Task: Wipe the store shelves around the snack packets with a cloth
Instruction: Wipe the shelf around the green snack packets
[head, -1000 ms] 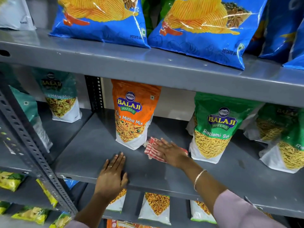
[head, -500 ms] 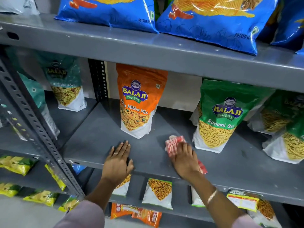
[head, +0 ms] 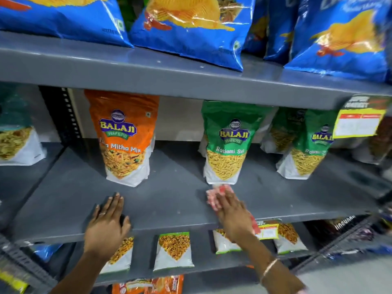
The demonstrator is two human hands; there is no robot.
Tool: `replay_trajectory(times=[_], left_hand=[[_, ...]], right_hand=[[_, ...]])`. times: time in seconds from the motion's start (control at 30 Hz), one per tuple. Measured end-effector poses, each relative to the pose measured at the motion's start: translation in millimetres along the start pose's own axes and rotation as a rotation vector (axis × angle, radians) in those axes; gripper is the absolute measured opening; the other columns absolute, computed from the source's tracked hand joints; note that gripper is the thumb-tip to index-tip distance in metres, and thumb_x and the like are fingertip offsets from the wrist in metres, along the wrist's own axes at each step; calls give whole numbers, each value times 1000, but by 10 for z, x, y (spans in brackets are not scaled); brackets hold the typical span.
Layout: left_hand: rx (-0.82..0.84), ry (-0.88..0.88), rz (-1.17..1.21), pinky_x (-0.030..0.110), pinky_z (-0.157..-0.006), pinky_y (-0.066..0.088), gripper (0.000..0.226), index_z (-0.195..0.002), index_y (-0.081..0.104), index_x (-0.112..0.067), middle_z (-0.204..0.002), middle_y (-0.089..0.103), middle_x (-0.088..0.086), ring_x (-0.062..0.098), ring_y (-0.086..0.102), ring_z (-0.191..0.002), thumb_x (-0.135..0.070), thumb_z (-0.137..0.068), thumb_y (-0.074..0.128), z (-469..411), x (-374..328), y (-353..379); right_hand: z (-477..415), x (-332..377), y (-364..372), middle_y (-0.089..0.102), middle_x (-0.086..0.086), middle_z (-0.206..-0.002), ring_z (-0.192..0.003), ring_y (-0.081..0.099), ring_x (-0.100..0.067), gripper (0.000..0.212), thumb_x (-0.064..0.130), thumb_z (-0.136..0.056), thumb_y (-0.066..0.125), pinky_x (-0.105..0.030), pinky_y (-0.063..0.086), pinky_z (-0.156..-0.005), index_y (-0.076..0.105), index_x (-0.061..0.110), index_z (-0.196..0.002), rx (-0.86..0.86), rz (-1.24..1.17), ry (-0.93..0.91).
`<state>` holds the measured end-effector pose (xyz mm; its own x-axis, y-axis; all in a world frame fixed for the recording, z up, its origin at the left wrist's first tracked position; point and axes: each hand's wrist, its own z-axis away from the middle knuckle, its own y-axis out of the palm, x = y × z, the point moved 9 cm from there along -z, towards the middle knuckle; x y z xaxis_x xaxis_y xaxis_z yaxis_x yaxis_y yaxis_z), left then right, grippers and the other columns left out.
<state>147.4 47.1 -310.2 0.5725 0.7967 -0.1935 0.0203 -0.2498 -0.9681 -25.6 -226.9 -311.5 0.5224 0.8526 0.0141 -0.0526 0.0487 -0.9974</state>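
Fingers (head: 228, 200) of the right hand (head: 234, 217) lie straight and close together, pressing the cloth (head: 216, 193) flat on the shelf (head: 169, 200), just on the near side of the green packet (head: 227, 149). The left hand (head: 107, 221) rests flat at the shelf's near edge, fingers straight, nearer than the orange packet (head: 125, 141).

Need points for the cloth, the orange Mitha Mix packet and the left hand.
cloth (head: 216, 195): head view, on its exposed red-and-white end.
orange Mitha Mix packet (head: 121, 132): head view, mid-front, at the logo.
left hand (head: 107, 222): head view, on the back of the hand.
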Motion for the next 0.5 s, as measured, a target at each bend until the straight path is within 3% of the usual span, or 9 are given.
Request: replay_trajectory(times=[0.13,0.2,0.33,0.5], left_hand=[[20,1,-6,58,-94,42,65,-115,58,9,-123,59,26,41,58,-112,-33,-78,26,11,-6,-5],[19,-3,0,58,-95,42,65,-115,58,9,-123,59,26,42,58,-112,-34,-78,26,12,5,5],[13,-12,-1,54,-102,35,71,-122,53,7,-131,53,23,39,51,-121,-41,-79,22,11,24,26],[-4,-53,-51,45,-115,13,76,-129,45,7,-138,45,22,37,42,-129,-48,-83,20,0,-129,45]], right_hand=[[113,-452,-73,-9,-10,-162,-149,-11,-28,64,16,-98,28,-46,11,-122,-4,19,-153,-27,-55,310],[72,-43,-82,-10,-10,-162,-149,-12,-31,64,14,-97,27,-47,7,-123,-4,19,-153,-39,-53,207],[40,1082,7,-9,-8,-162,-149,-12,-31,65,11,-97,28,-49,5,-122,-2,26,-153,-42,-18,-210],[-45,522,67,-9,-9,-162,-149,-11,-27,62,17,-100,28,-48,2,-122,-4,22,-153,12,-42,-93]])
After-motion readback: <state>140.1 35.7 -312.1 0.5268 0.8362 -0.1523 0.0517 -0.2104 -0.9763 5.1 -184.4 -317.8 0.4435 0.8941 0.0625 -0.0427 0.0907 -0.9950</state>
